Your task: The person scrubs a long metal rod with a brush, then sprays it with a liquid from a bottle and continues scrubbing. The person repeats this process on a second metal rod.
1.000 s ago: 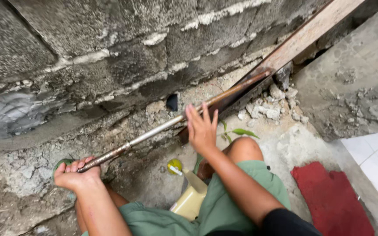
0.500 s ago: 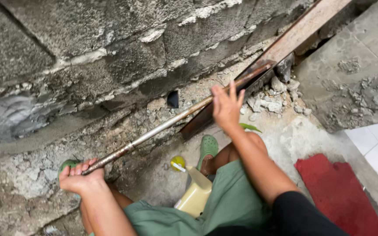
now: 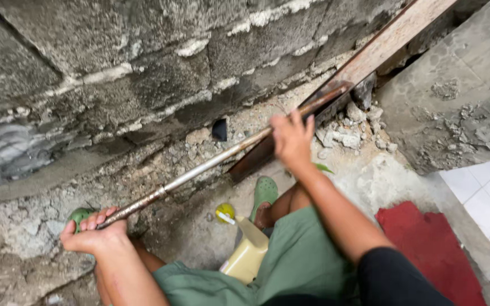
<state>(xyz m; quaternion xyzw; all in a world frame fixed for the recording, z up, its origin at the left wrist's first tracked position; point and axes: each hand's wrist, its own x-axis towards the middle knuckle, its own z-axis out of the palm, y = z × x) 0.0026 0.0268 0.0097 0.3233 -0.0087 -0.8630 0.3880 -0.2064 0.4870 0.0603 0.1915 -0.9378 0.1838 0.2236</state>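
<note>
Rod (image 3: 211, 164) held at both ends, centre frame.
Left hand (image 3: 94, 235) is wrapped tight round the lower end; right hand (image 3: 291, 139) rests loosely over it; the low grip is best kept firm.

Rough building site at a house, bare block wall (image 3: 143, 62), mortar rubble (image 3: 347, 133), white floor tiles (image 3: 486, 198)

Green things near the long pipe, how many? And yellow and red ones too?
Green: 4, two clogs, shorts, a leaf
Yellow: 2, a jug, its cap
Red: 1, a mat
Total: 7
</note>
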